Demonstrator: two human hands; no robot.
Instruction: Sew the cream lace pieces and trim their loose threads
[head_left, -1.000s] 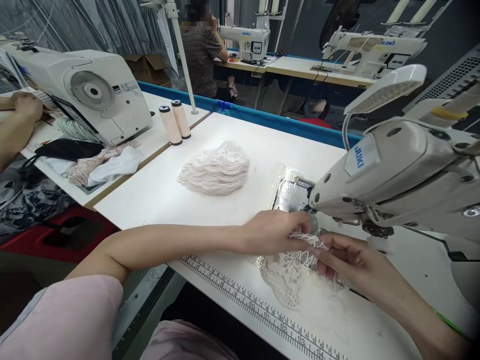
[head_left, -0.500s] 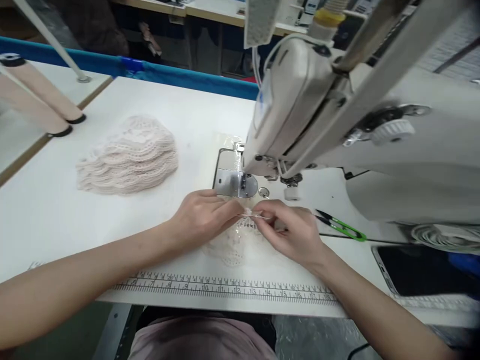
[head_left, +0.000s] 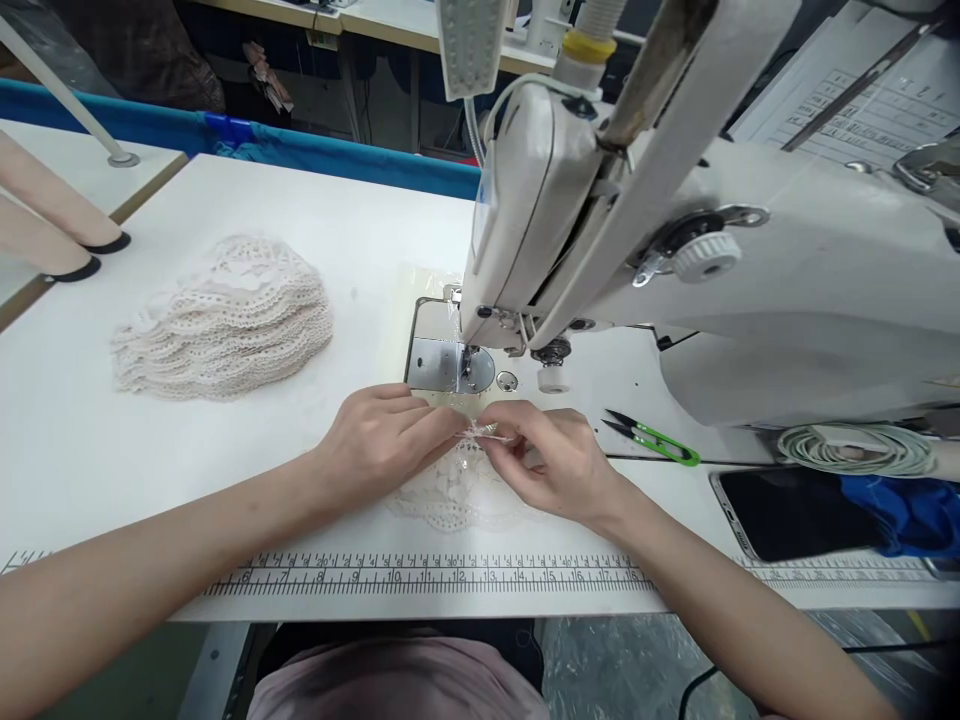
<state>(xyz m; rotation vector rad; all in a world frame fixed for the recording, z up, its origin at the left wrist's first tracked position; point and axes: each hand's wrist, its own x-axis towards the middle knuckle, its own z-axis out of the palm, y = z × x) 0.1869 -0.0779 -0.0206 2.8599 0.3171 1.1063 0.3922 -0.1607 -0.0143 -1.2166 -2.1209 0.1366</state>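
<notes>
My left hand and my right hand meet in front of the needle area of a white sewing machine. Between them, the fingertips of both pinch the upper edge of a pale lace piece. Its scalloped part hangs down flat on the table toward me, partly hidden by the fingers. Just beyond the hands lies the metal needle plate, with the presser foot above it. A pile of similar lace pieces rests on the table to the left.
Green-handled thread snips lie right of my right hand. Farther right are a phone, a coil of pale cord and blue cloth. A printed ruler runs along the front edge. Pink cones stand at left.
The view has shifted to the right, so the scene sits farther left. Both hands keep their pinch on the lace, in nearly the same place before the needle plate.
</notes>
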